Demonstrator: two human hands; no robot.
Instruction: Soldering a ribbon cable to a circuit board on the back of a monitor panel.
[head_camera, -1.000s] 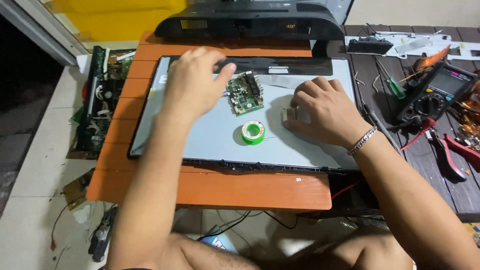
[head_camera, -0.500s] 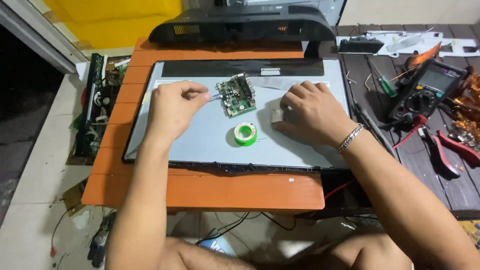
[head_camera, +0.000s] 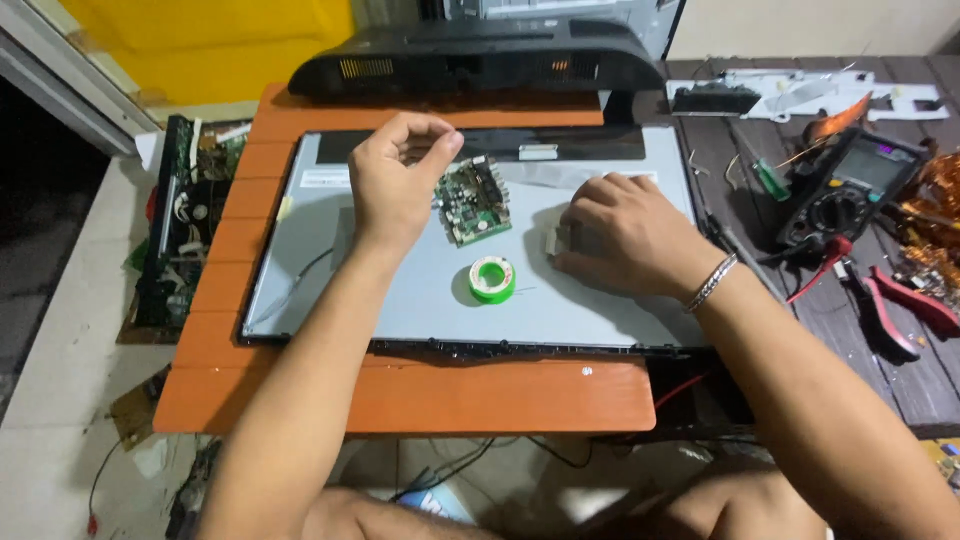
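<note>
- The left hand (head_camera: 398, 178) sits upper left of centre, raised over the grey back of a flat display panel (head_camera: 420, 300); its fingers are curled in with thumb and fingertips pinched close together — whether something small is caught between them I cannot tell.
- Just to the right of that hand lies a small green circuit board (head_camera: 474, 199), tilted a little, resting on the panel.
- The right hand (head_camera: 625, 235) lies right of centre, palm down on the panel, fingers bent and narrow, the fingertips pressing on a small pale piece (head_camera: 553, 240) at their left edge. A metal bracelet (head_camera: 711, 283) circles the wrist.
- Between the two hands, lower down, a green roll of tape (head_camera: 492, 279) lies flat on the panel, apart from both.
- The panel rests on an orange table (head_camera: 420, 395) filling the middle of the frame.
- At the top, a black monitor housing (head_camera: 480, 60) lies across the table's far edge.
- Far left, beside the table, another circuit board (head_camera: 185, 215) stands on edge.
- On the right, a dark wooden bench holds a multimeter (head_camera: 850, 185) and red-handled pliers (head_camera: 905, 305) — well clear of both hands.
</note>
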